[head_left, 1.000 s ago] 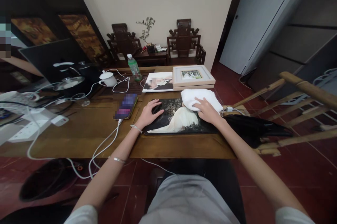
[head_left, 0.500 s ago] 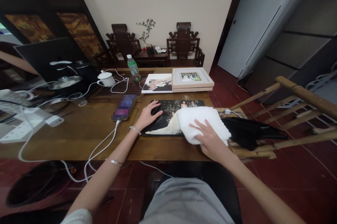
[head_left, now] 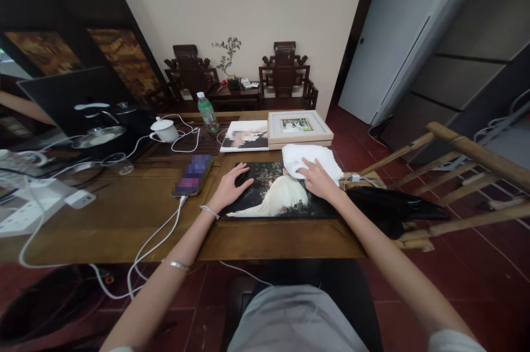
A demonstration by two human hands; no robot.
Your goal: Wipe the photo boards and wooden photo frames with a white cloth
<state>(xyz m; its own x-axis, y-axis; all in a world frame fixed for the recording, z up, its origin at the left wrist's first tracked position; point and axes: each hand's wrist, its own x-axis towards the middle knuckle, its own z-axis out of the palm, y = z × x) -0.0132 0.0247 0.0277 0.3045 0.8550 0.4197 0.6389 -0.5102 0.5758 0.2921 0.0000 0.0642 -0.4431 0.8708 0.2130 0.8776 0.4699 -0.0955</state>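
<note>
A dark photo panel [head_left: 269, 200] with a pale, long-trained dress printed on it lies flat on the wooden table. My left hand [head_left: 231, 186] rests on its left end, thumb and fingers apart. At the panel's upper right, my right hand [head_left: 321, 176] presses on a folded white towel [head_left: 318, 154], its fingers partly bent over the cloth. The towel hides the panel's upper right part and reaches close to the front of a pale picture frame [head_left: 300, 137]. A white-edged photo print [head_left: 244, 145] lies against the frame's left side.
Left of the panel lies a phone [head_left: 192, 175] on a white cable. Farther left are a power strip [head_left: 31, 206], a clear cup [head_left: 118, 163], a lidded white cup [head_left: 164, 130] and a pot [head_left: 99, 137]. A green bottle [head_left: 207, 113] stands behind. A bamboo chair [head_left: 476, 153] is at the right.
My right hand has moved the towel away from me, from the panel's lower right to its upper edge, uncovering more of the dress. My left hand stays on the left end.
</note>
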